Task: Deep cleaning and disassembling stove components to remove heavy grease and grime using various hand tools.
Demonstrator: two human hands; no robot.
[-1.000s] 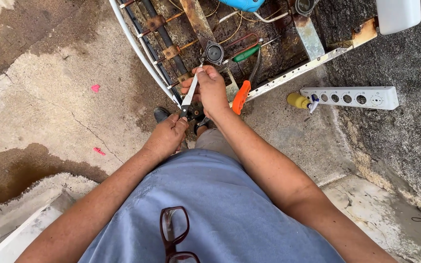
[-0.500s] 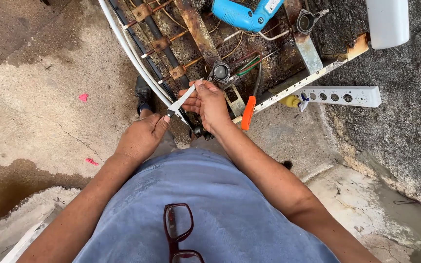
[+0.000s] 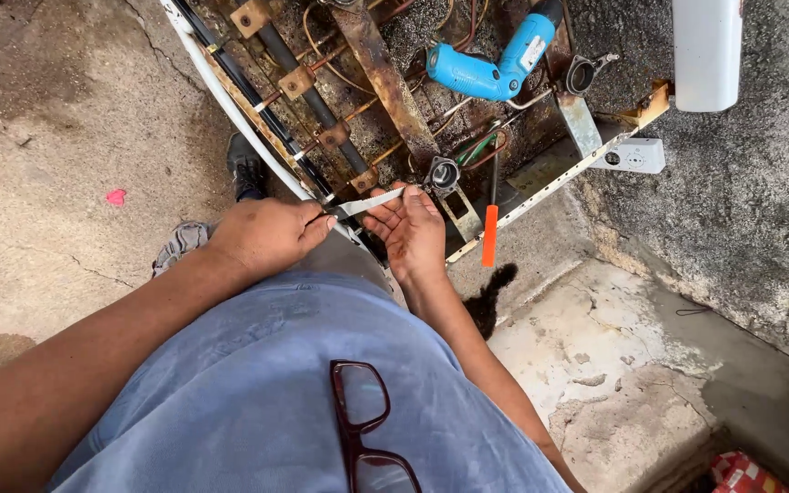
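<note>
The ground is rough, cracked grey concrete floor (image 3: 57,137), stained dark in patches, with a raised paler slab at the lower right and a coarse dark wall surface at the upper right. On it lies a rusted metal appliance frame (image 3: 385,82), its brown bars, copper tubes and wires exposed, edged by a white curved rim along its left side. A blue plastic power drill (image 3: 495,68) rests near the frame's top edge, an orange-handled screwdriver (image 3: 489,228) lies at its lower edge, and a white power strip (image 3: 636,155) sits just off its right corner. A white cylindrical container (image 3: 707,50) stands beyond. Dark-framed glasses (image 3: 362,424) hang on the person's blue shirt.

The left hand (image 3: 267,236) is curled closed around one end of a thin silvery metal strip (image 3: 372,201) at the frame's lower edge. The right hand (image 3: 413,233) is partly curled, fingers pinching the strip's other end, beside a round black fitting (image 3: 443,173).
</note>
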